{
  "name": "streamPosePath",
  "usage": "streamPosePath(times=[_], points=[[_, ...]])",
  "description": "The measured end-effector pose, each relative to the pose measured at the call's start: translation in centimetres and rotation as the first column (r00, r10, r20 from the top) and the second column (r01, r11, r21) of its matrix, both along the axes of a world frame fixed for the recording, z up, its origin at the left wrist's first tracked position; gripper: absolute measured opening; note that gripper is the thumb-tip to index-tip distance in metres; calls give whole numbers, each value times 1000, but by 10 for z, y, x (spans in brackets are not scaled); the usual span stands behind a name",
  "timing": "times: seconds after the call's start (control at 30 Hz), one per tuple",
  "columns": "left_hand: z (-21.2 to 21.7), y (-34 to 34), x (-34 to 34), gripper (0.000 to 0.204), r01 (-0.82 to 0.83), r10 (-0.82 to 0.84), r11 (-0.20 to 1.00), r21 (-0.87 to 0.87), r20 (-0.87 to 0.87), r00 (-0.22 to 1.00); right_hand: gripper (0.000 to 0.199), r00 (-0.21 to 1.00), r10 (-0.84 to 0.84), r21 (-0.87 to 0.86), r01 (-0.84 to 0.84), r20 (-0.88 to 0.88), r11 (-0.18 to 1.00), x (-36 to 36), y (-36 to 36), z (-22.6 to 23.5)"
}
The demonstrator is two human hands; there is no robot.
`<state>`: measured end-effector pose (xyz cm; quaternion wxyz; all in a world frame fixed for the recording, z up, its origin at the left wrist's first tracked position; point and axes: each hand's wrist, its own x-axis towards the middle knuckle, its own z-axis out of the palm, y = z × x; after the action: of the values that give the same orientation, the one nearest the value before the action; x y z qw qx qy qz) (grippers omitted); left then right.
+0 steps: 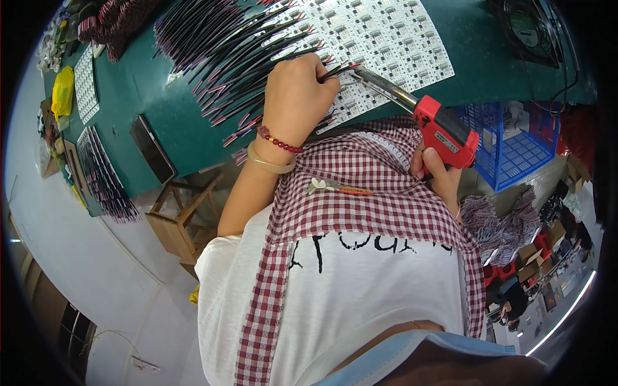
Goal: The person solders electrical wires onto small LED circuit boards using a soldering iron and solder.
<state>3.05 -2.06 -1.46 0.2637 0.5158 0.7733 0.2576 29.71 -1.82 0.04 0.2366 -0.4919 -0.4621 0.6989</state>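
Note:
My left hand [297, 93] is closed in a pinch on a black-and-red wire [340, 69] above a white sheet of circuit boards [412, 45]. My right hand [439, 174] is wrapped round the handle of a red and black soldering gun [447, 134]. The gun's metal tip points left and comes close to the wire's end; whether they touch I cannot tell. Many black wires with red ends [248, 77] fan out in rows over the sheet's left part, beside and under my left hand. Part of the sheet is hidden by them.
A phone [152, 148] lies on the green table [135, 87], left of the wires. Another wired board sheet [106, 174] hangs over the left edge. A black fan-like device [524, 29] stands back right. A blue crate [515, 154] and wire bundles [502, 225] are at the right.

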Motion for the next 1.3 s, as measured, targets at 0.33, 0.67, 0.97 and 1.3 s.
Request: streamPosePath(times=[0.33, 0.67, 0.97, 1.3], points=[[0, 0, -1, 18, 14, -14, 1000, 10, -18, 1000, 31, 991, -108, -3, 108, -72, 994, 0, -2, 4], [-2, 1, -2, 17, 42, -42, 999, 26, -11, 999, 26, 998, -52, -5, 52, -35, 999, -3, -2, 6], [0, 1, -2, 16, 30, -30, 999, 13, -8, 1000, 25, 999, -37, 32, 37, -5, 999, -4, -5, 5], [-2, 0, -4, 17, 49, -48, 999, 13, -17, 999, 30, 999, -35, 16, 36, -7, 999, -4, -2, 10]])
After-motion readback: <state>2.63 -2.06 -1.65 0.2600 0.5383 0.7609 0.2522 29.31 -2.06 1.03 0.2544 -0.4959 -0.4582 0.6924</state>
